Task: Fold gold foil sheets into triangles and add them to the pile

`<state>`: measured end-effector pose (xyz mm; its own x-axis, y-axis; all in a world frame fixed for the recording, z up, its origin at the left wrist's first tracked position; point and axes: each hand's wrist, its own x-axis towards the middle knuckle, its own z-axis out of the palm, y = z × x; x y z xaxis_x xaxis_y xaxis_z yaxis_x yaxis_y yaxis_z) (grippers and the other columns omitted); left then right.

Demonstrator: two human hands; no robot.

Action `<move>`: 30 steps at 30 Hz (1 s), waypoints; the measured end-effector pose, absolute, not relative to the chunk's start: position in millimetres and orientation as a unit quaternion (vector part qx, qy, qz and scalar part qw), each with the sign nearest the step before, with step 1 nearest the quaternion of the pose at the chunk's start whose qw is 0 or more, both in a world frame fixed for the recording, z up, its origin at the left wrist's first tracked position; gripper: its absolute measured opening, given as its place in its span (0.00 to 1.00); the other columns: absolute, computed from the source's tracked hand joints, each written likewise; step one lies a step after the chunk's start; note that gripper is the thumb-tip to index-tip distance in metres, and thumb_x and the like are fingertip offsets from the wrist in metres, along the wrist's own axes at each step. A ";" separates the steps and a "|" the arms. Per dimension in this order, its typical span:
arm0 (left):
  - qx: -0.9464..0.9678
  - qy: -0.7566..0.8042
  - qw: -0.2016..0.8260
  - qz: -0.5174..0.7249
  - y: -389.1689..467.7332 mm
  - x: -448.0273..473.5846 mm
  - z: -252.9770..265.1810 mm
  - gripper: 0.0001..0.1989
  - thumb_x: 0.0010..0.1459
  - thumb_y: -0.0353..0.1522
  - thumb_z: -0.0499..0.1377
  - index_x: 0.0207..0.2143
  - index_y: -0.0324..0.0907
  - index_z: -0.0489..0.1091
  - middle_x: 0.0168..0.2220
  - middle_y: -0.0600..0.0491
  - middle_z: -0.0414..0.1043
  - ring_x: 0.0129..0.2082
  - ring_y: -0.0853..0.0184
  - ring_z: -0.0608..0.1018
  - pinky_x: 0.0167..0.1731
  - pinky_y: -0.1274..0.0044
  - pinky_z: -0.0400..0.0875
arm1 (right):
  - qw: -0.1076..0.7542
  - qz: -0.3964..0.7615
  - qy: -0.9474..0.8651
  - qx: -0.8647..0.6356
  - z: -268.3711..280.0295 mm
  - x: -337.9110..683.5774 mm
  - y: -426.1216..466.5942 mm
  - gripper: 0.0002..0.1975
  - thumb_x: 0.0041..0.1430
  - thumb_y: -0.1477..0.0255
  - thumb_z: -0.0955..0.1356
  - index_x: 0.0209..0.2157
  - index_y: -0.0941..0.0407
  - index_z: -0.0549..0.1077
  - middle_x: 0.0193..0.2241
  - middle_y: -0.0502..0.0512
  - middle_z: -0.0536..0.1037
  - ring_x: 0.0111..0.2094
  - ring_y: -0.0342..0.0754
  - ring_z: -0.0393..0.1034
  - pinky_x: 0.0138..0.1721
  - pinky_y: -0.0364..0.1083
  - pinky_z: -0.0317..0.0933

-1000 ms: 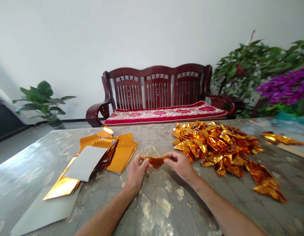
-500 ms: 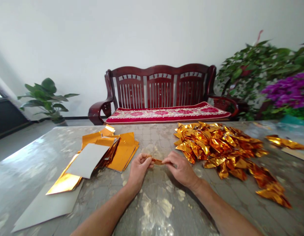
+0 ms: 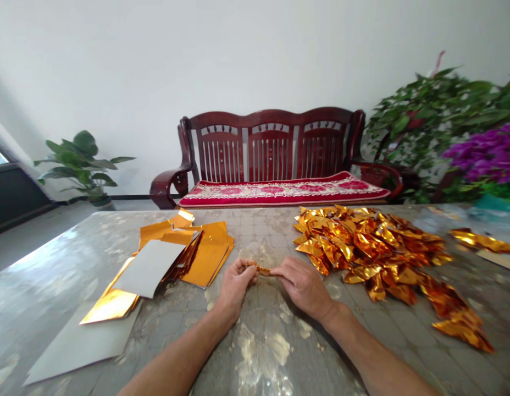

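Head view: two bare hands meet over the middle of a patterned tabletop (image 3: 255,234), a thin gold strip (image 3: 264,270) between them. The strip's long axis runs left to right, roughly level with the tabletop's far edge. Its left end disappears into the left hand (image 3: 235,287), which is pinching it between thumb and curled fingers. Its right end meets the right hand (image 3: 305,287), pinching there with thumb and forefinger. Neither hand is nearer; each touches one end, with only a short stretch of gold showing between. Whether the strip touches the tabletop cannot be told.

Beyond the left hand, towards the tabletop's far left corner, lie flat gold sheets (image 3: 212,247), some overlapping. Beyond the right hand, a heap (image 3: 362,239) of crumpled-looking gold pieces spreads from near the far edge towards the right.
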<state>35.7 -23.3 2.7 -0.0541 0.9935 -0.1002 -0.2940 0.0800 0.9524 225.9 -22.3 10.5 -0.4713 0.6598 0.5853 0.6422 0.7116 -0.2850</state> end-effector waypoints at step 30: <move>0.510 0.466 0.383 0.613 -24.7 39.5 -9.1 0.10 0.53 0.27 0.54 0.37 0.42 0.71 0.36 0.51 0.79 0.39 0.64 0.79 0.44 0.73 0.71 | 0.490 0.220 -0.676 -0.505 -4.6 196.4 -21.0 0.15 0.50 0.77 0.66 0.41 0.55 0.77 0.38 0.56 0.78 0.38 0.49 0.73 0.40 0.48 0.68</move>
